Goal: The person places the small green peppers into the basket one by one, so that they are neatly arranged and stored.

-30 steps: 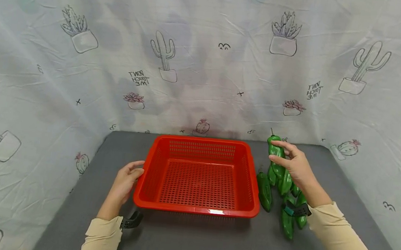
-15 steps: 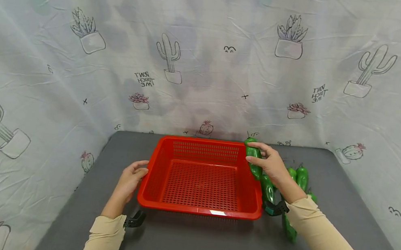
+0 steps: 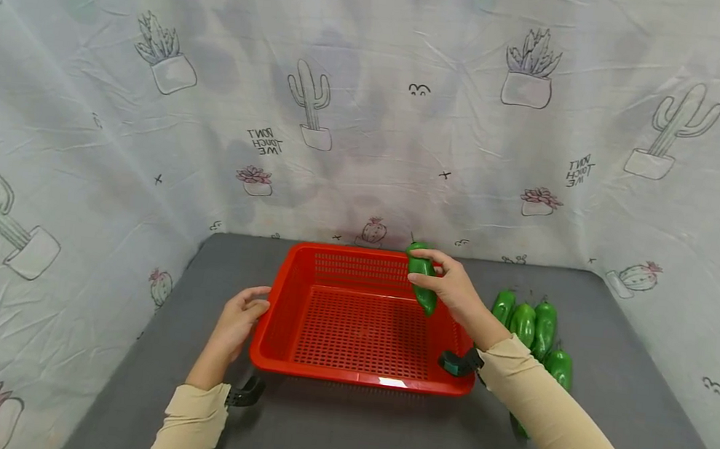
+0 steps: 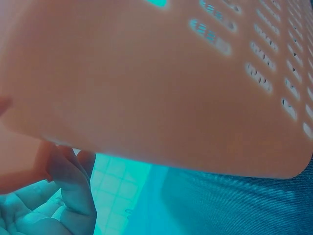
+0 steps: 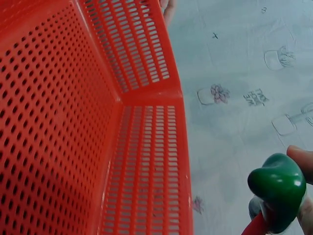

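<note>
A red perforated plastic basket (image 3: 360, 379) stands in the middle of the table in the head view. At its left rim is my left hand (image 3: 236, 325), gripping the edge; the left wrist view shows fingers (image 4: 73, 178) curled under the rim. My right hand (image 3: 454, 293) pinches a green pepper (image 3: 422, 298) between thumb and fingers, above the right rear part of the basket. The pepper hangs tilted, stem end up. In the right wrist view the blunt end of the pepper (image 5: 279, 186) shows, with part of the hand cut off by the frame.
Several more green peppers (image 3: 544, 328) lie on the grey table (image 3: 376, 446) right of the basket, partly hidden by the right forearm. A pale cloth (image 3: 372, 109) printed with cacti hangs behind and at both sides.
My right hand has carried the pepper leftward from the pile to over the basket. My left hand stays at the left rim. The view has shifted slightly.
</note>
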Available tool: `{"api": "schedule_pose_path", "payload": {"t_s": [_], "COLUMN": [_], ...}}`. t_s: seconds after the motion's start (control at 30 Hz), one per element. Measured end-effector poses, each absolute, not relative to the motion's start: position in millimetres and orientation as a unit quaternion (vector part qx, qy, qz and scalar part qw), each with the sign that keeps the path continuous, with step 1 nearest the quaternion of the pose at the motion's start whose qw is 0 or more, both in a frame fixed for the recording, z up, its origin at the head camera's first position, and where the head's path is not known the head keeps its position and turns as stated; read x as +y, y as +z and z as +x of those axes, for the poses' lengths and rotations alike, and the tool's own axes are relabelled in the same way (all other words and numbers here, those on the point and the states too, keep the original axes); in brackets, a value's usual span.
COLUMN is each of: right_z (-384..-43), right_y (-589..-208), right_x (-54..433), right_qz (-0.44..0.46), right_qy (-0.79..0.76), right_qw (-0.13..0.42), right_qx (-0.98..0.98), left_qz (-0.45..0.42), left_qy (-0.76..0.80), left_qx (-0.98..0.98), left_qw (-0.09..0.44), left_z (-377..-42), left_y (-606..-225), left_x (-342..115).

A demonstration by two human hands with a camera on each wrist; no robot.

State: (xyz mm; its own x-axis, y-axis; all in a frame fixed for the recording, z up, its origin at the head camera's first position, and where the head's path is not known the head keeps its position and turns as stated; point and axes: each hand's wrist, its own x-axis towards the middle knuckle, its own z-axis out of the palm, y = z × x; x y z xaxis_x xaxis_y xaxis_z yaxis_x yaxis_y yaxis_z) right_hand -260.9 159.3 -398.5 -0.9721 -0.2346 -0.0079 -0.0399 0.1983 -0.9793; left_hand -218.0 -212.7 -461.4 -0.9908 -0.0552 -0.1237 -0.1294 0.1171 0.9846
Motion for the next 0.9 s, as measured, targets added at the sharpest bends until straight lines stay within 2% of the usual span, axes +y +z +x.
{"api": "schedule_pose_path", "payload": {"t_s": [0.9], "right_z": [-276.5], "right_y": [-429.2], "right_x": [66.5], "right_qz": [-0.075], "right_qy": [-0.636], "right_qw": [0.126], "right_qx": [0.757], "left_qz": [-0.061], "left_qy": [0.668], "left_qx": [0.742], "left_qw": [0.021], "left_z": [-213.4], "left_y": [-458.3], "left_x": [-215.2]}}
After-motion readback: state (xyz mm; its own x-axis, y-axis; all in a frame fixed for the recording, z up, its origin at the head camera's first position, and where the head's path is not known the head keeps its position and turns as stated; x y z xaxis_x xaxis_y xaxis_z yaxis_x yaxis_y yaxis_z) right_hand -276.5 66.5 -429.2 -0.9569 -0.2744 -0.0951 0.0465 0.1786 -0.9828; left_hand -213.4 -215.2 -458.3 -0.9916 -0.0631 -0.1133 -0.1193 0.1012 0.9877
